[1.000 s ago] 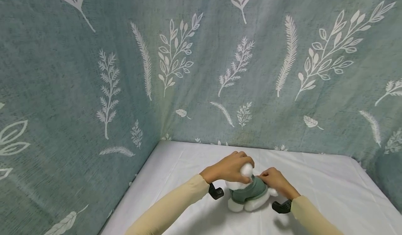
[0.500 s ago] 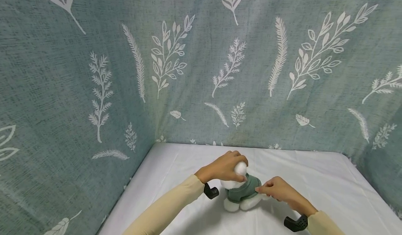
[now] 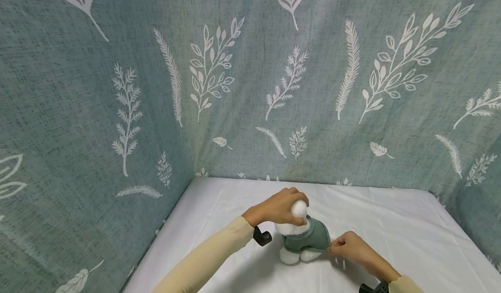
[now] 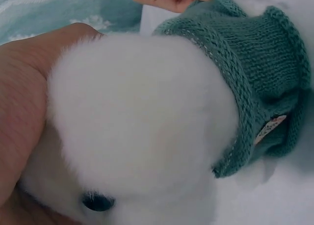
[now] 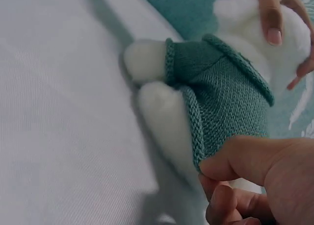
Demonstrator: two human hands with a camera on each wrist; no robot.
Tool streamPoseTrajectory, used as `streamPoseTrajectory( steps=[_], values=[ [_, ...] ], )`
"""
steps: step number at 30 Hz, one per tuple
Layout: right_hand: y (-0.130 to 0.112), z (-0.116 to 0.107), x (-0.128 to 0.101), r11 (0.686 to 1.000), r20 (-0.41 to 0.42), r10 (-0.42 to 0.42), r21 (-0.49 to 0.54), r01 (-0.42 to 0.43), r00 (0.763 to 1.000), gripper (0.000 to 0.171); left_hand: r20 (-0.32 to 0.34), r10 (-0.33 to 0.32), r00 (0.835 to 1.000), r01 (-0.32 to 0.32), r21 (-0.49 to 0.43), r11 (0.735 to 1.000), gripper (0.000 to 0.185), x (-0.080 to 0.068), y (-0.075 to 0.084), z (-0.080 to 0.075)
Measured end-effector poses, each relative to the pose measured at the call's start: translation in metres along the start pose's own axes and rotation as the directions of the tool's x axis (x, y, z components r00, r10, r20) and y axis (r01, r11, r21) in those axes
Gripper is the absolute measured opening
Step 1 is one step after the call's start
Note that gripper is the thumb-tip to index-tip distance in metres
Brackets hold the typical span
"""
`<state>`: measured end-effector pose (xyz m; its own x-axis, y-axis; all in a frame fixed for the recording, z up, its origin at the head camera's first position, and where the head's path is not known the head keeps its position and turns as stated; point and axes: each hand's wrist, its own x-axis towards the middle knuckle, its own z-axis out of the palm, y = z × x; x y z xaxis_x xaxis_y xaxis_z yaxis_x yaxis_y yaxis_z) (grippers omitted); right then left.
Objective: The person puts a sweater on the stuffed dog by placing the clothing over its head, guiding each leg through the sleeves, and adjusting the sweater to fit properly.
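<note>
My right hand (image 3: 352, 248) has moved from the plush toy's (image 3: 299, 234) collar down to the green sweater (image 3: 307, 240) hem, pinching and drawing it rightward and downward.

Left hand (image 3: 278, 208) grips plush toy (image 3: 299, 234) head; right hand (image 3: 348, 248) pinches green sweater (image 3: 309, 238) hem, right of toy.

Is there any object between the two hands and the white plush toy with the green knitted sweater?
Nothing visible stands between. The left hand already grips the head of the white plush toy, and the right hand pinches the hem of its green knitted sweater. Only the white cloth lies around them.
</note>
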<state>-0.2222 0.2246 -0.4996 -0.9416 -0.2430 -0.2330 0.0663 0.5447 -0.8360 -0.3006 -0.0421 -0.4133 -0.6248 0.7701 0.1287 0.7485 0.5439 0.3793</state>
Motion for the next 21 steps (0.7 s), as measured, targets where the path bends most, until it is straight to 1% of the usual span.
streamPoseTrajectory(
  steps=[2, 4, 6, 8, 11, 13, 15, 17, 21],
  values=[
    [0.001, -0.002, 0.001, 1.000, -0.001, 0.000, 0.007, 0.000, 1.000, 0.046, 0.000, 0.000, 1.000, 0.000, -0.001, 1.000, 0.042, 0.001, 0.000, 0.000],
    [-0.001, -0.004, 0.003, 1.000, -0.024, 0.020, 0.018, -0.019, 1.000, 0.041, 0.001, -0.003, 1.000, 0.003, -0.004, 1.000, 0.041, 0.001, 0.001, 0.000],
    [-0.004, -0.006, 0.005, 0.998, -0.080, 0.056, 0.027, -0.054, 0.995, 0.037, 0.000, -0.008, 1.000, 0.008, -0.004, 1.000, 0.040, 0.001, 0.001, -0.001],
    [-0.007, -0.008, 0.010, 0.996, -0.148, 0.089, 0.035, -0.085, 0.985, 0.037, -0.003, -0.011, 1.000, 0.011, -0.004, 1.000, 0.040, 0.001, 0.002, -0.001],
    [-0.010, -0.010, 0.018, 0.995, -0.223, 0.097, 0.038, -0.091, 0.970, 0.041, -0.008, -0.006, 1.000, 0.006, 0.001, 1.000, 0.040, 0.001, 0.002, -0.001],
    [-0.011, -0.011, 0.022, 0.995, -0.239, 0.096, 0.041, -0.089, 0.966, 0.041, -0.009, -0.001, 1.000, 0.001, 0.006, 1.000, 0.040, 0.001, 0.002, -0.001],
    [-0.011, -0.012, 0.025, 0.996, -0.232, 0.089, 0.037, -0.082, 0.969, 0.039, -0.008, 0.001, 1.000, -0.001, 0.009, 1.000, 0.041, 0.002, 0.002, -0.001],
    [-0.012, -0.013, 0.026, 0.996, -0.228, 0.091, 0.028, -0.087, 0.969, 0.032, -0.007, 0.002, 1.000, -0.002, 0.010, 1.000, 0.041, 0.002, 0.002, -0.001],
    [-0.012, -0.015, 0.026, 0.998, -0.228, 0.054, -0.025, -0.061, 0.972, 0.023, -0.008, 0.000, 1.000, 0.000, 0.010, 1.000, 0.042, 0.003, 0.002, -0.001]
  ],
)
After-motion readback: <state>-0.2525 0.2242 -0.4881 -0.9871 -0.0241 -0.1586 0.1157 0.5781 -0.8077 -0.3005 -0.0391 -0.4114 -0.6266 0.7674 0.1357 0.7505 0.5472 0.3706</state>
